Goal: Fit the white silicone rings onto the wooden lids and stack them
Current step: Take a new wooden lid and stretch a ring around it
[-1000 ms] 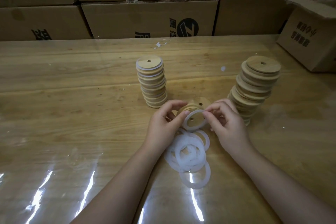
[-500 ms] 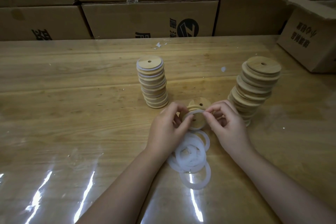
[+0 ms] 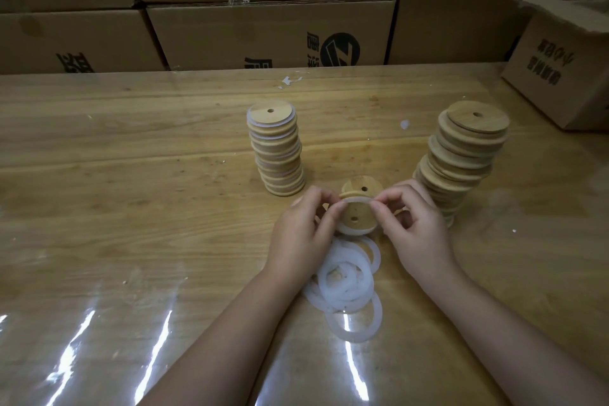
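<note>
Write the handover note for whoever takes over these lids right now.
Left hand and right hand: both pinch one lid, pressing a ring around its rim; seating looks nearly complete.
Another lid lies just behind it.
Done: left stack, lids with rings fitted.
Left: right stack, bare lids, leaning somewhat.
Loose rings lie piled on the table under the hands.
Next: finish this ring, put the lid on the left stack, take a bare one.
</note>
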### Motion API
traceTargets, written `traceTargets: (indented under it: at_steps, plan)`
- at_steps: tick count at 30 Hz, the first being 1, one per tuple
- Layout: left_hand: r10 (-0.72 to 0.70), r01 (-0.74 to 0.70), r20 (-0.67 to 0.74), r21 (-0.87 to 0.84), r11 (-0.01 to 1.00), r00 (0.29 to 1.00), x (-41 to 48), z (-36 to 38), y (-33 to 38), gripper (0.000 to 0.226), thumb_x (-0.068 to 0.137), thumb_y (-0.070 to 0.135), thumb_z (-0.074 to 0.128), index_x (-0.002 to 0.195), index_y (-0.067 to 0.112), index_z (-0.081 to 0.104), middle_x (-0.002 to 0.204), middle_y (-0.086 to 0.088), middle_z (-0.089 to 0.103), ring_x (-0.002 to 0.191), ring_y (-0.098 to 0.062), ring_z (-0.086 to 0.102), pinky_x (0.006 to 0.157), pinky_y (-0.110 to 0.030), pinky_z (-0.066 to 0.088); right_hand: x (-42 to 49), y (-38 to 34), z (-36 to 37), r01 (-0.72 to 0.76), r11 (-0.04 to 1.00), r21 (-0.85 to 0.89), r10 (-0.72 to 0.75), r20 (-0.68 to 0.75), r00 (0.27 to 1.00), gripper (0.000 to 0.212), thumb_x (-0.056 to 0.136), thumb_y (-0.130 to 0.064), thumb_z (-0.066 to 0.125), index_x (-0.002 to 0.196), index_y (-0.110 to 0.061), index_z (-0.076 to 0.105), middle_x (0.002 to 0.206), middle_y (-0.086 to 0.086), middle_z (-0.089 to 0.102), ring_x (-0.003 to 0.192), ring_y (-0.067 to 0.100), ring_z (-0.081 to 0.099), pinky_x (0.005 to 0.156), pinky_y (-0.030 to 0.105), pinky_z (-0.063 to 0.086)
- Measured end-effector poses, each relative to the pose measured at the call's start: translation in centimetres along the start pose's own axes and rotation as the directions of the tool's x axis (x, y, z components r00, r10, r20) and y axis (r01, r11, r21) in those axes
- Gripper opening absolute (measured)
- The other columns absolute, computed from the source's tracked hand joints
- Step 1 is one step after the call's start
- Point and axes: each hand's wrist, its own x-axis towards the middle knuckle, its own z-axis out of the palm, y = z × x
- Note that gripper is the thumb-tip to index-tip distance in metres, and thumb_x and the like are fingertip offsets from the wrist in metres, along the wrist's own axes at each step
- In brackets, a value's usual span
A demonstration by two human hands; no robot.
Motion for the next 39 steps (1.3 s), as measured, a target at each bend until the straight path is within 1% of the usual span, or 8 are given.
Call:
traceTargets:
  at_steps: [5,11,19,27,31,33,37,39]
  plan:
    - [-0.021,0.021,-0.003,-0.018,1.0,1.0,0.03,0.06,0.05,0.014,0.089,0.036,0.052,0.088,0.022,0.056,0.078,0.009,0.061,0.073,-0.012,0.057,0.067,-0.043,0.049,0.01,-0.02,0.04,0.004,1.0,0.0,-0.004,-0.004,1.0,0.005,0.083,-0.023,0.061,0.08,-0.02,0.059,0.085,-0.012,0.052,0.073,0.009,0.055,0.059,0.014,0.043]
    - [-0.055,0.055,0.005,-0.06,0.997,0.998,0.08,0.0,0.05,0.013,0.088,0.038,0.053,0.086,0.026,0.056,0.076,0.01,0.061,0.073,-0.011,0.058,0.067,-0.042,0.05,-0.03,0.06,0.05,-0.035,0.999,0.039,0.034,0.012,0.999,0.007,0.086,-0.012,0.063,0.082,-0.015,0.059,0.087,-0.008,0.051,0.074,0.015,0.057,0.057,0.04,0.053]
    - [-0.119,0.12,0.014,-0.128,0.984,0.993,0.29,0.0,-0.19,0.009,0.086,0.034,0.055,0.081,0.027,0.056,0.073,0.016,0.059,0.069,-0.008,0.057,0.066,-0.037,0.049,0.06,-0.12,0.07,-0.056,0.995,0.086,0.053,0.033,0.998,0.008,0.086,-0.007,0.062,0.079,-0.011,0.058,0.086,-0.003,0.051,0.069,0.01,0.056,0.054,0.021,0.052]
    - [-0.131,0.134,0.027,-0.138,0.981,0.991,0.46,-0.43,-0.27,0.008,0.085,0.032,0.057,0.078,0.028,0.056,0.07,0.001,0.057,0.066,-0.017,0.054,0.063,-0.038,0.046,0.13,-0.16,-0.06,-0.056,0.995,0.079,0.051,0.065,0.997,0.009,0.085,-0.004,0.062,0.08,-0.01,0.059,0.086,-0.001,0.051,0.069,0.008,0.056,0.056,0.018,0.051]
    - [-0.219,0.219,0.022,-0.188,0.957,0.975,0.52,-0.66,-0.2,0.011,0.083,0.027,0.06,0.073,0.027,0.056,0.063,0.009,0.054,0.062,-0.011,0.051,0.062,-0.041,0.047,0.15,-0.02,-0.12,-0.113,0.99,0.09,0.103,0.104,0.989,0.008,0.086,-0.005,0.062,0.079,-0.009,0.059,0.086,-0.002,0.053,0.067,0.01,0.059,0.058,0.029,0.055]
    - [-0.231,0.228,0.005,-0.183,0.956,0.973,0.46,-0.72,-0.12,0.007,0.079,0.029,0.059,0.072,0.027,0.057,0.061,0.012,0.053,0.058,-0.008,0.048,0.059,-0.034,0.044,0.11,0.02,-0.17,-0.111,0.991,0.08,0.101,0.119,0.988,0.008,0.086,-0.006,0.061,0.079,-0.011,0.059,0.086,-0.003,0.053,0.069,0.012,0.058,0.059,0.034,0.055]
    - [-0.081,0.077,-0.039,-0.09,0.993,0.996,0.3,-0.74,0.36,0.011,0.079,0.028,0.063,0.085,0.037,0.061,0.081,0.023,0.061,0.08,-0.002,0.052,0.072,-0.012,0.039,0.05,-0.14,-0.18,-0.076,0.995,0.065,0.066,0.143,0.987,0.009,0.085,-0.004,0.062,0.081,-0.012,0.059,0.088,-0.005,0.052,0.075,0.011,0.056,0.06,0.036,0.054]
    - [-0.004,0.001,-0.037,-0.094,0.996,0.999,0.3,-0.69,0.47,0.008,0.082,0.026,0.067,0.088,0.032,0.065,0.085,0.018,0.065,0.091,-0.004,0.053,0.079,-0.014,0.04,0.02,-0.32,-0.11,-0.064,0.995,0.073,0.052,0.151,0.987,0.011,0.085,-0.003,0.062,0.08,-0.012,0.06,0.087,-0.007,0.052,0.076,0.01,0.056,0.059,0.033,0.054]
